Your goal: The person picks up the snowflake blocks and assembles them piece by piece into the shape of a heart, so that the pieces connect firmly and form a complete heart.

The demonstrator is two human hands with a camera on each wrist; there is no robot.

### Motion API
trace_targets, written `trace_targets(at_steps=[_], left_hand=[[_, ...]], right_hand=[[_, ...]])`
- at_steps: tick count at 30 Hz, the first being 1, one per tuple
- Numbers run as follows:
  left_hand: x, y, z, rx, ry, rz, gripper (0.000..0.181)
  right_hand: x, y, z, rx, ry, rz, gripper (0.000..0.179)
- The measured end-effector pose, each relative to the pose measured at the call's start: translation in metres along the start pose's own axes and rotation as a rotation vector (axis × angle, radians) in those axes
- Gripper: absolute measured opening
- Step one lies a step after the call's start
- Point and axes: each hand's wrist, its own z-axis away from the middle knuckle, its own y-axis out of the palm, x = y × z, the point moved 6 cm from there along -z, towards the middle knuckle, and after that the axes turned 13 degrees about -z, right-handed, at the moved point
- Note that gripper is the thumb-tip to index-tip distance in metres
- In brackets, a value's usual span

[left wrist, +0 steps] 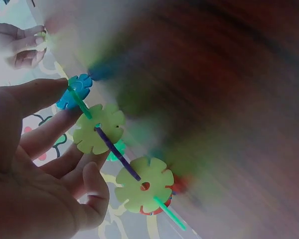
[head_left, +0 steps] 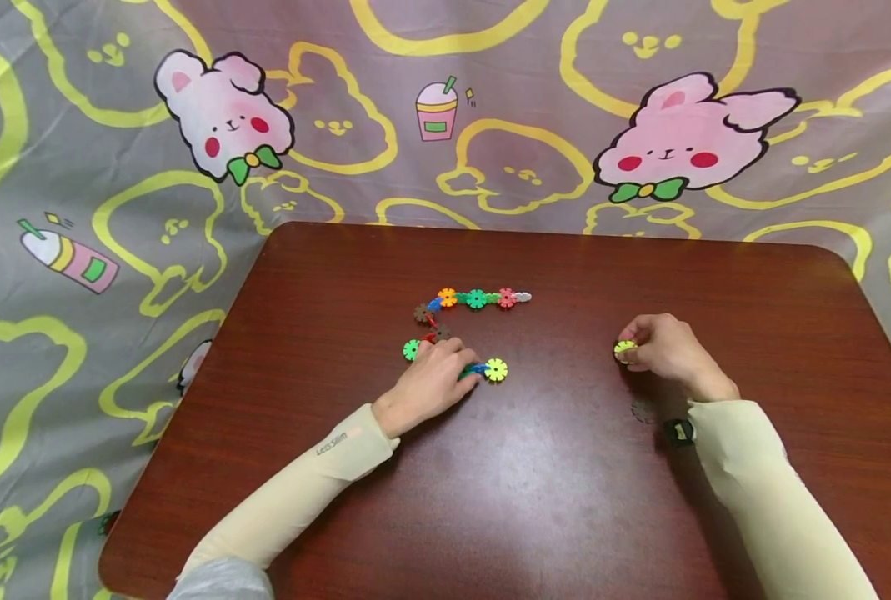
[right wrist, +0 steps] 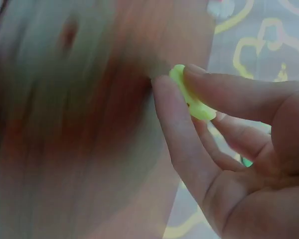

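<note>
A chain of notched plastic interlocking discs [head_left: 477,298] in several colours bends across the middle of the table. My left hand [head_left: 433,379] covers its near stretch, hiding part of it. In the left wrist view, the thumb and fingers pinch the chain by a blue disc [left wrist: 74,92] and a thin green disc beside it; two pale green discs [left wrist: 99,128] run on past the palm. A yellow-green disc [head_left: 496,370] forms the chain's near right end. Off to the right, my right hand [head_left: 666,350] pinches a loose yellow-green disc [head_left: 624,352] between thumb and fingertips.
The brown table [head_left: 550,500] has rounded corners, with a patterned curtain [head_left: 520,108] behind it and along its left side. A faint notched shape [head_left: 643,411] shows on the tabletop below the right hand. Near the right wrist is a small black device [head_left: 679,432].
</note>
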Motion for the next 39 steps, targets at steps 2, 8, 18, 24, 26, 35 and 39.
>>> trace_targets(at_steps=[2,8,18,24,26,35,39], left_hand=[[-0.001,0.0,0.0,-0.003,-0.002,-0.011,0.018],[-0.002,0.002,-0.002,-0.002,-0.006,-0.039,0.016],[-0.004,0.004,-0.004,0.023,-0.009,-0.069,0.016],[-0.005,0.005,-0.006,0.008,0.008,-0.066,0.014],[-0.005,0.006,-0.006,0.001,0.013,-0.067,0.014],[-0.005,0.004,-0.008,-0.005,0.024,-0.057,0.014],[-0.005,0.004,-0.008,-0.001,0.023,-0.06,0.014]], right_hand=[[0.007,0.011,-0.002,0.016,-0.024,-0.028,0.012],[0.031,0.047,-0.009,0.036,-0.141,0.043,0.005],[0.057,0.096,-0.015,0.06,-0.255,0.028,0.009],[0.061,0.11,-0.018,0.079,-0.259,0.015,0.008],[0.061,0.112,-0.019,0.081,-0.266,0.013,0.008],[0.067,0.117,-0.018,0.097,-0.314,0.012,0.008],[0.069,0.12,-0.018,0.099,-0.331,0.027,0.008]])
